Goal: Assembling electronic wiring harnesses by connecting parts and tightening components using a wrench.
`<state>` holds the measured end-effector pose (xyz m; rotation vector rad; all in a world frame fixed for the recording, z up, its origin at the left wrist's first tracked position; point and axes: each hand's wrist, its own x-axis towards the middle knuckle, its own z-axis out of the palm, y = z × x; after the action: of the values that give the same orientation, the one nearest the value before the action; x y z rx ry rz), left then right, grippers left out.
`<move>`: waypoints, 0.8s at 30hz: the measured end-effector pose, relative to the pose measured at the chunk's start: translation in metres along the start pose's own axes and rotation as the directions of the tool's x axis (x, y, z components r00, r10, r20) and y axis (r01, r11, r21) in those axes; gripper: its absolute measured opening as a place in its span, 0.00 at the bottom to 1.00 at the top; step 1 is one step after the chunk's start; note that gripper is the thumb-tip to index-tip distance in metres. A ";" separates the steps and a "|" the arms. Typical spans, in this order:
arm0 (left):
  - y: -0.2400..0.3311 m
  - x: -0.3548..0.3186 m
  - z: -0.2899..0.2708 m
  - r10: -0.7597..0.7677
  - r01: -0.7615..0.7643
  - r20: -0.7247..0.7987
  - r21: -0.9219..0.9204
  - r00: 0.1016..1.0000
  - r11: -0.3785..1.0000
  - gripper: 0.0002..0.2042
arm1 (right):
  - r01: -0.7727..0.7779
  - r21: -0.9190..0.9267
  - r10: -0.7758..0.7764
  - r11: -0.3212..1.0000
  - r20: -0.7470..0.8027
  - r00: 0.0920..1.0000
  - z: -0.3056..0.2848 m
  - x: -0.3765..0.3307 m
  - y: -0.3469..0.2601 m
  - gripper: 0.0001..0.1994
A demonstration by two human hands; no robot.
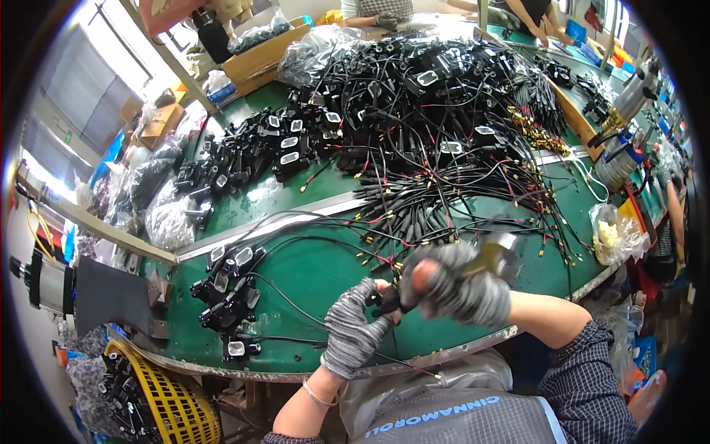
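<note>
Both my hands wear grey striped knit gloves with bare fingertips. My left hand (356, 331) is closed around a small black plastic part (386, 300) with a cable, just above the table's near edge. My right hand (462, 290) comes in from the right beside it, smeared by motion, its fingers curled. A blurred silver and brass-coloured tool (497, 255) shows at its far side; its exact kind is unclear. Left of my hands lies a small group of black plastic units (225, 285) with shiny clear windows, their cables trailing toward my left hand.
Beyond a metal strip (288, 216) on the green table (296, 263) rises a large heap of black cabled units (414, 89). Cable ends (421, 207) fan toward me. A yellow basket (174, 399) stands lower left; a clear bag (617, 233) lies right. Other people work at the back and right.
</note>
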<state>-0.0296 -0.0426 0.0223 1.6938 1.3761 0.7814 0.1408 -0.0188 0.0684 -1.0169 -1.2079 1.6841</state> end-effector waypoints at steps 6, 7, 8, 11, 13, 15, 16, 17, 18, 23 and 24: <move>0.006 0.001 0.005 0.718 -0.565 -0.015 0.606 0.695 0.560 0.14 | -0.336 -0.073 0.344 0.939 0.181 0.922 -0.024 0.035 0.009 0.24; 0.003 -0.001 0.003 0.747 -0.594 0.062 0.652 0.661 0.471 0.16 | -0.559 -0.010 0.542 0.829 0.254 0.801 -0.029 0.040 0.011 0.23; 0.000 -0.001 0.000 0.744 -0.588 0.060 0.656 0.665 0.473 0.16 | -0.560 -0.013 0.544 0.828 0.261 0.798 -0.030 0.038 0.009 0.23; -0.007 -0.004 -0.001 0.194 -0.174 -0.084 0.198 0.977 0.965 0.11 | -0.130 0.033 0.129 0.991 0.042 0.991 -0.027 0.015 -0.009 0.21; 0.007 -0.002 -0.003 0.158 -0.146 -0.062 0.162 0.985 0.976 0.11 | 0.049 -0.160 -0.033 0.986 0.103 0.994 -0.016 0.006 -0.002 0.21; 0.027 0.004 0.002 0.108 -0.109 0.015 0.084 0.994 0.990 0.12 | 0.372 -0.401 -0.345 0.837 0.141 0.928 -0.003 -0.002 0.006 0.20; 0.025 0.006 0.006 0.142 -0.144 0.041 0.073 0.989 0.987 0.12 | 0.496 -0.470 -0.506 0.730 0.116 0.855 0.000 0.002 0.010 0.19; 0.015 0.006 0.007 0.453 -0.394 -0.062 0.400 0.889 0.828 0.13 | 0.204 -0.304 -0.172 0.931 0.127 0.977 0.000 0.003 -0.001 0.18; 0.008 0.005 0.008 0.733 -0.502 -0.060 0.690 0.678 0.521 0.14 | -0.146 -0.132 0.170 0.980 0.195 0.966 -0.002 0.003 -0.012 0.17; -0.002 -0.002 0.007 0.658 -0.550 -0.025 0.526 0.753 0.649 0.15 | -0.491 0.279 0.430 0.826 0.252 0.867 -0.040 0.034 0.022 0.19; -0.005 -0.007 0.006 0.428 -0.379 -0.085 0.334 0.900 0.863 0.13 | -0.467 0.366 0.372 0.805 0.302 0.878 -0.036 0.029 0.021 0.20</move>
<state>-0.0287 -0.0498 0.0150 2.2595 1.3124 0.9887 0.1607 0.0148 0.0364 -0.8774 -0.6996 2.3397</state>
